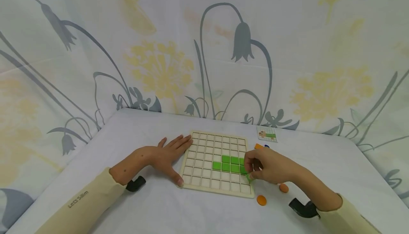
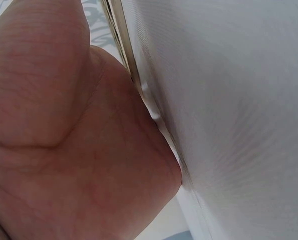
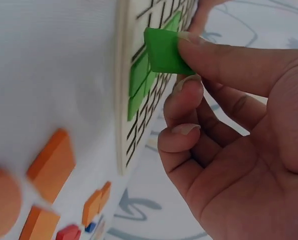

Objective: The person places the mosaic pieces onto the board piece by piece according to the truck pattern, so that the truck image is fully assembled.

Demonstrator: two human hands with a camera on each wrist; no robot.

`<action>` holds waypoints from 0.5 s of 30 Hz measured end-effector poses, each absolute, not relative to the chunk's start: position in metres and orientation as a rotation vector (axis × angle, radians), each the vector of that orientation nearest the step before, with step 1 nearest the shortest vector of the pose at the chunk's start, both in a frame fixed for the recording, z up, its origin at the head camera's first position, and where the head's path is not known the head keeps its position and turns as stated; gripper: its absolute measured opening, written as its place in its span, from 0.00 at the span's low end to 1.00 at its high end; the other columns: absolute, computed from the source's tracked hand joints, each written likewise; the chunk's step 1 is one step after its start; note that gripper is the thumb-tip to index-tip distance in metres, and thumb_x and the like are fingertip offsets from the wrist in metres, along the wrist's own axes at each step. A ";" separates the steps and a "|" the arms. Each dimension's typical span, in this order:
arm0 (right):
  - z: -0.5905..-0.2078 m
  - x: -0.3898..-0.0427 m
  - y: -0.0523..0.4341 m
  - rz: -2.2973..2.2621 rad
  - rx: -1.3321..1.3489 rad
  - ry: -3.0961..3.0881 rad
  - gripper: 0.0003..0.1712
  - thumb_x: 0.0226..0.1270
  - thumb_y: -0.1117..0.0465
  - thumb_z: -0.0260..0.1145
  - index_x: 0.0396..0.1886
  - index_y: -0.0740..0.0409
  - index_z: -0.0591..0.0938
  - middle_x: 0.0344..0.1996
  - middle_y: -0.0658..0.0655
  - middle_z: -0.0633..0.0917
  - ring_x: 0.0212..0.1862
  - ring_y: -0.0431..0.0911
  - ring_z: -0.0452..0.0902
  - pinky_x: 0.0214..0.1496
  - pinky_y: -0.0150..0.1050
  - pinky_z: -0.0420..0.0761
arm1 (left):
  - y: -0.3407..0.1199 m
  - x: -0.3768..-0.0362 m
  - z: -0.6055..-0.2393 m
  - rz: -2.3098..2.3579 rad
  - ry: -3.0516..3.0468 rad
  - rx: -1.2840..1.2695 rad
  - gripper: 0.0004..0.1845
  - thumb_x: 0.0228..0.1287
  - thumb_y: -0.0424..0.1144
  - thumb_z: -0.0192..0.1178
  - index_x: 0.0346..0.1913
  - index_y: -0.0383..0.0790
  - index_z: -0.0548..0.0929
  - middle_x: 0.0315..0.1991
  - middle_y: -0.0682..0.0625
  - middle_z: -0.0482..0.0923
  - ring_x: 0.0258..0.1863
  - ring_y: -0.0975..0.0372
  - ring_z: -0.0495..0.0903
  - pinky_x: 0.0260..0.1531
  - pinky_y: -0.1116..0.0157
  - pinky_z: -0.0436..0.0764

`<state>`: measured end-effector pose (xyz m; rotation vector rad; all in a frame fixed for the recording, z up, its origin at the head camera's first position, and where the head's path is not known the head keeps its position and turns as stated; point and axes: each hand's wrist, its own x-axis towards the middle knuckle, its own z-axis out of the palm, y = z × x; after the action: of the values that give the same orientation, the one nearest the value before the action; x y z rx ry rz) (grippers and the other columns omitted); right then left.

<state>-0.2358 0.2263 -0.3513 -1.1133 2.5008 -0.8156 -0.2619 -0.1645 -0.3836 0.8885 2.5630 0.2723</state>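
Observation:
A pale wooden grid board (image 1: 197, 163) lies on the white cloth, with a block of green square tiles (image 1: 225, 167) in its cells toward the right side. My left hand (image 1: 167, 156) is spread flat at the board's left edge, its fingertips and thumb touching the rim. In the left wrist view the palm (image 2: 78, 150) fills much of the picture. Over the board's right edge, my right hand (image 1: 271, 164) pinches a green square tile (image 3: 164, 50) between thumb and forefinger. The right wrist view shows this tile raised off the board, the other fingers curled beneath.
Orange round pieces (image 1: 261, 200) lie right of the board. Beyond the right hand are an orange square piece (image 1: 258, 146) and a blue piece (image 1: 266, 146); a red piece (image 3: 68, 232) shows in the right wrist view. A picture card (image 1: 267, 134) lies at the back right, before a flower-patterned cloth (image 1: 220, 77).

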 end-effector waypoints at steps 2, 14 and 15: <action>-0.352 -0.243 0.217 -0.842 -1.101 2.499 0.10 0.68 0.68 0.75 0.36 0.51 0.82 0.29 0.44 0.80 0.30 0.38 0.75 0.34 0.34 0.77 | -0.165 -0.262 -0.383 0.270 2.562 0.891 0.76 0.52 0.74 0.74 0.88 0.46 0.34 0.88 0.51 0.24 0.86 0.51 0.25 0.77 0.32 0.32; -0.364 -0.279 0.167 -0.962 -0.997 2.587 0.04 0.72 0.69 0.70 0.40 0.56 0.85 0.33 0.49 0.85 0.33 0.43 0.79 0.40 0.38 0.81 | -0.164 -0.262 -0.384 0.249 2.571 0.891 0.76 0.51 0.75 0.73 0.88 0.46 0.34 0.88 0.52 0.24 0.86 0.51 0.25 0.77 0.32 0.32; -0.364 -0.282 0.164 -0.967 -1.009 2.582 0.03 0.72 0.68 0.70 0.40 0.58 0.85 0.33 0.49 0.85 0.33 0.43 0.79 0.39 0.38 0.81 | -0.164 -0.262 -0.384 0.250 2.572 0.890 0.76 0.51 0.75 0.73 0.88 0.46 0.34 0.88 0.52 0.24 0.86 0.51 0.25 0.77 0.32 0.32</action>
<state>-0.2816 0.1636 -0.3644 -1.0089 2.5823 -0.9669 -0.2620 -0.1641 -0.3844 0.8905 2.5722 0.2502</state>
